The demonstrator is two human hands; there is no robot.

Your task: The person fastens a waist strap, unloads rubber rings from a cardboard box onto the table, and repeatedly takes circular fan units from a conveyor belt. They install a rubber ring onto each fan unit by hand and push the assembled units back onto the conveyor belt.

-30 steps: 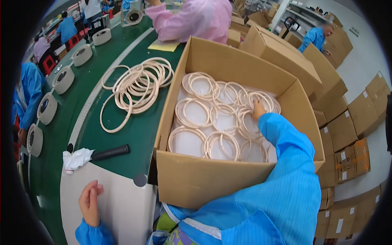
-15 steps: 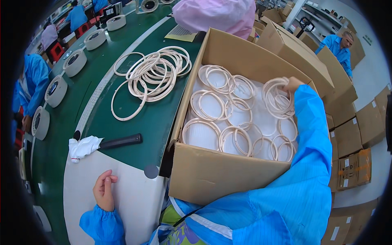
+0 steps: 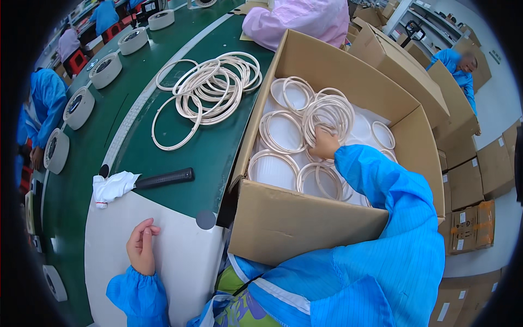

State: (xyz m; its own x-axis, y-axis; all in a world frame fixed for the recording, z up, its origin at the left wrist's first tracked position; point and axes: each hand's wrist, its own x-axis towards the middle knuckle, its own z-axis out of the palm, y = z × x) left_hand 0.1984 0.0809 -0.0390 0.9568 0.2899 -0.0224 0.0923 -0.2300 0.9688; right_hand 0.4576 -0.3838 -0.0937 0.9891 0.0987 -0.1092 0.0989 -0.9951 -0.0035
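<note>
My right hand point(image 3: 325, 144) is inside the cardboard box, its fingers closed on a bundle of thin cream-coloured rings point(image 3: 339, 111). Under and around the bundle, more such rings lie in small stacks on translucent white sheeting, among them one stack point(image 3: 281, 132) just left of it. My left hand point(image 3: 141, 248) rests over the pale board on the table, fingers loosely curled together with nothing in them. A black-handled hammer point(image 3: 163, 179), its head wrapped in white cloth, lies beyond that hand. A loose heap of rings point(image 3: 218, 87) sits on the green table left of the box.
The open cardboard box point(image 3: 305, 212) stands against the table's right edge. White round units point(image 3: 79, 108) line the far side of the green tabletop point(image 3: 131, 136). A person in pink point(image 3: 297, 22) is beyond the box. Large cartons point(image 3: 400, 71) and a person in blue point(image 3: 455, 68) are at right.
My right hand has moved left across the box with the bundle of rings, from the right side to the middle stacks. My left hand has stayed nearly still; the view has shifted slightly.
</note>
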